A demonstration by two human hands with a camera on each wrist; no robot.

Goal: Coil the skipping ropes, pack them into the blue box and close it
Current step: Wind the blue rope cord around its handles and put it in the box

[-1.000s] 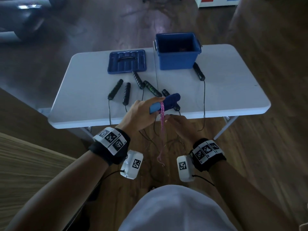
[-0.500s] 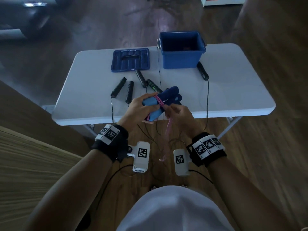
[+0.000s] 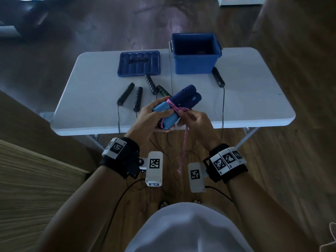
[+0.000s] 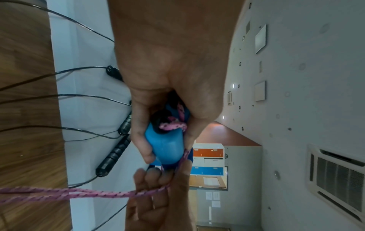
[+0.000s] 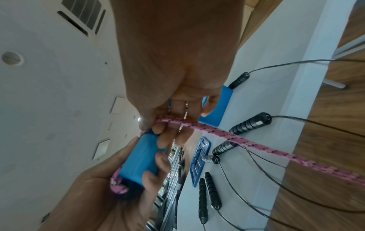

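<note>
My left hand point(image 3: 154, 119) grips the two blue handles point(image 3: 179, 104) of a skipping rope, held together above the table's near edge. Its pink rope point(image 3: 184, 142) crosses the handles and hangs down between my wrists. My right hand point(image 3: 192, 118) pinches that pink rope point(image 5: 217, 130) right beside the handles point(image 5: 141, 157). In the left wrist view the handle end point(image 4: 165, 146) shows with pink rope point(image 4: 88, 193) running off to the left. The open blue box point(image 3: 196, 53) stands at the table's far side, its lid point(image 3: 139, 63) lying flat to its left.
Several black-handled ropes point(image 3: 137, 96) lie on the white folding table point(image 3: 254, 99), one handle point(image 3: 218, 77) just right of the box. Their thin black cords point(image 3: 223, 110) hang over the near edge to the wooden floor.
The two blue handles now lie side by side in my left hand, raised slightly. My right hand came up from below and brought the pink rope across them.
</note>
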